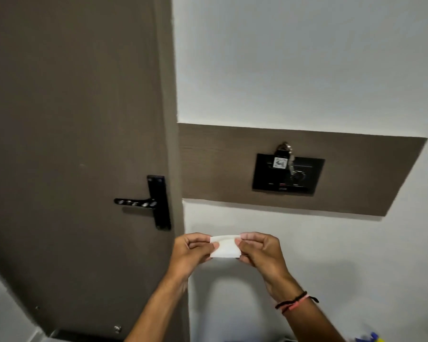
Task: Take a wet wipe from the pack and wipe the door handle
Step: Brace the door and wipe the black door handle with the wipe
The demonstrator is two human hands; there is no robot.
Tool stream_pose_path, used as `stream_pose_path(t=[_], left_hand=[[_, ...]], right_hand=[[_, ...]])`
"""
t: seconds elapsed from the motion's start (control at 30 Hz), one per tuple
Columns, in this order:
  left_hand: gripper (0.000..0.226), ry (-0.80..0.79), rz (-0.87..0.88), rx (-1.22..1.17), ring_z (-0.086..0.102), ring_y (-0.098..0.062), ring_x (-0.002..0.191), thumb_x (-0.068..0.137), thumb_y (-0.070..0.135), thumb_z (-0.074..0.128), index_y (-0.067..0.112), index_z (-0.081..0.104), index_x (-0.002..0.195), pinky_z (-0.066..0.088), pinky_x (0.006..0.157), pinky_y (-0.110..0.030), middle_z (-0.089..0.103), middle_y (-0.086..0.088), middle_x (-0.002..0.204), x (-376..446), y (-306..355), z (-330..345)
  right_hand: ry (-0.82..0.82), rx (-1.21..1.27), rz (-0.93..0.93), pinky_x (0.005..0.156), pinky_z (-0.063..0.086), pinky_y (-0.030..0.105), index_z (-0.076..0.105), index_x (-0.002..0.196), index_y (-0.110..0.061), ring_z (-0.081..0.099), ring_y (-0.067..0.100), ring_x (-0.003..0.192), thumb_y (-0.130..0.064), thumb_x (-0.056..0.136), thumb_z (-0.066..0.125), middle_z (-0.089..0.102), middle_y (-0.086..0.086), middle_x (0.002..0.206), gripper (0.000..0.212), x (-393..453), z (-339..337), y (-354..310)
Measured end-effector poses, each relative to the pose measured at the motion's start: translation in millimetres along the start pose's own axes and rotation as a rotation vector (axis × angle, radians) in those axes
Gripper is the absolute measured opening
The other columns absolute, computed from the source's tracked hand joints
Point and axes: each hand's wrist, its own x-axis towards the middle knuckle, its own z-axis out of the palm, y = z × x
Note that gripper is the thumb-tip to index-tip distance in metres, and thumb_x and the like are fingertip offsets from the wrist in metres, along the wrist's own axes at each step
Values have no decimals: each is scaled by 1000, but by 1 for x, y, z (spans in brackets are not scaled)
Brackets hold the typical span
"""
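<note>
A folded white wet wipe (224,248) is held between both hands in front of the white wall. My left hand (190,253) pinches its left edge and my right hand (260,250) pinches its right edge. The black lever door handle (136,202) sits on its black backplate (159,202) on the brown door, up and to the left of my hands and apart from them. The wipe pack is not clearly in view.
The brown door (72,144) fills the left side. A brown wall panel (220,169) carries a black key-card switch (288,176) with a key fob in it. A blue and yellow item (370,338) peeks in at the bottom right.
</note>
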Motion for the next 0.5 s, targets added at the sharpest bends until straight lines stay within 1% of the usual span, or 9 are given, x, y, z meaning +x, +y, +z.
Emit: stream_pose_path(t=[0.1,0.17,0.2,0.23,0.3,0.37,0.5], left_hand=[[20,18,8,-20,69,-23,72,82,-10,81,-12,73,100,60,57,-19,73,-22,83,0,6,-41],[19,18,13,-22,71,-27,76,82,-9,82,-11,74,99,61,61,-22,75,-24,85,0,11,-65],[18,12,13,-22,73,-25,75,82,-8,83,-10,75,98,61,62,-23,76,-23,85,1,13,-74],[17,9,9,-23,74,-22,74,81,-8,83,-8,76,96,62,63,-23,78,-21,85,4,16,-84],[13,-2,-5,-27,77,-18,71,81,-8,84,-2,78,92,64,62,-22,80,-17,81,10,19,-100],[12,2,-14,-51,78,-18,71,81,-7,84,1,79,88,64,61,-22,81,-14,78,15,21,-115],[12,55,-17,-63,80,-22,76,81,-5,85,6,82,86,64,62,-22,82,-16,84,32,25,-147]], right_hand=[[10,0,27,60,60,24,74,92,-9,77,14,74,-8,85,77,82,9,87,8,-8,43,7],[-8,9,62,73,64,33,73,102,-10,79,21,86,-13,84,79,82,10,95,19,-12,69,10],[-19,25,78,81,64,37,73,106,-10,78,24,91,-14,84,80,82,10,97,23,-13,79,11],[-30,41,88,85,63,39,72,107,-9,78,26,93,-12,84,79,82,11,98,25,-12,91,12],[-60,43,111,85,63,38,73,108,-8,78,26,93,-10,84,79,82,10,98,25,-10,111,15],[-109,26,133,82,63,35,74,109,-6,78,26,94,-9,86,76,81,10,100,24,-1,131,18],[-198,10,141,84,63,35,74,112,-9,77,23,98,-13,90,72,80,7,106,22,19,169,27]])
